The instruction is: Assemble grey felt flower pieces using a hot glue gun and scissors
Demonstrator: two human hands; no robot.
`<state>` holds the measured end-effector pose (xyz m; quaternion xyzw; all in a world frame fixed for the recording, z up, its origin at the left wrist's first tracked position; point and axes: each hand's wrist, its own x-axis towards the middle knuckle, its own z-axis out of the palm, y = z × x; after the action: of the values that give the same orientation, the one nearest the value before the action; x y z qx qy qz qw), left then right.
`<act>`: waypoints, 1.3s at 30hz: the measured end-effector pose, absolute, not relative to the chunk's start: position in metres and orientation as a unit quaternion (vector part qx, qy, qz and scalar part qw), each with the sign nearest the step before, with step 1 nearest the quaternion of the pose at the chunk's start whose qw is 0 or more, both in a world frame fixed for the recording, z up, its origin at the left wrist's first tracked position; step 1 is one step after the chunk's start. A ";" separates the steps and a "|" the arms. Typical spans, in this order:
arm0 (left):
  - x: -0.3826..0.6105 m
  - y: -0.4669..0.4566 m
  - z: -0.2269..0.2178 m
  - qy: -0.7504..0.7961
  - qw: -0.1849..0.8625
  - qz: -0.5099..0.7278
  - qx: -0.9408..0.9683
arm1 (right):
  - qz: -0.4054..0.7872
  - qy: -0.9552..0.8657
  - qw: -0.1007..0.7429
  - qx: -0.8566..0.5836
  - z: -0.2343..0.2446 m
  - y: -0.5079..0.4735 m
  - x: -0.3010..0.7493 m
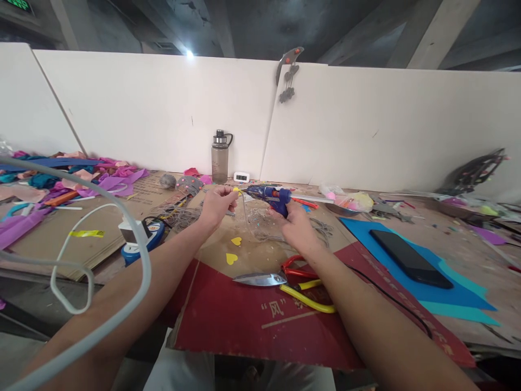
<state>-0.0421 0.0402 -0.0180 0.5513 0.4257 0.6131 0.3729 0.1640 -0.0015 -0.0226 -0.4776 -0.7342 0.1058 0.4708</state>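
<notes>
My right hand (295, 221) is closed round the handle of a blue glue gun (266, 194), with a white glue stick (311, 199) out of its rear. The nozzle points left, close to a small yellow piece (236, 190) pinched in my left hand (217, 207). That piece looks like a heart, though my fingers partly cover it. A thin grey string hangs near the nozzle. Two yellow paper hearts (232, 258) lie on the cardboard (260, 252) below my hands. Nearer me are scissors (260, 279) with red and yellow handles, partly behind my right forearm.
A grey bottle (220, 157) and a small white clock (241, 177) stand by the white partition. At left are colourful scraps (109, 174), a blue power strip (142, 244) and a pale cable (142, 271) crossing close to the camera. A black phone (409, 258) rests on blue sheets (459, 290) at right.
</notes>
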 end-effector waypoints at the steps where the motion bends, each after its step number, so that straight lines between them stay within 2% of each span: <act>1: -0.042 0.040 -0.018 0.427 0.374 0.613 0.550 | 0.105 -0.733 0.473 -0.478 -0.023 -0.001 0.164; 14: -0.044 0.042 -0.020 0.428 0.333 0.595 0.594 | 0.090 -0.744 0.432 -0.501 -0.025 -0.002 0.165; 22: -0.042 0.040 -0.018 0.428 0.370 0.603 0.562 | 0.177 -0.706 0.486 -0.484 -0.025 0.001 0.165; 28: -0.041 0.039 -0.016 0.424 0.386 0.601 0.557 | 0.192 -0.703 0.478 -0.491 -0.027 0.001 0.166; 39: -0.040 0.035 -0.012 0.407 0.407 0.602 0.554 | 0.060 -0.730 0.450 -0.511 -0.023 -0.001 0.166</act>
<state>-0.0405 0.0353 -0.0120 0.5539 0.4069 0.6017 0.4069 0.1657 -0.0011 -0.0234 -0.5111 -0.7301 0.0597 0.4496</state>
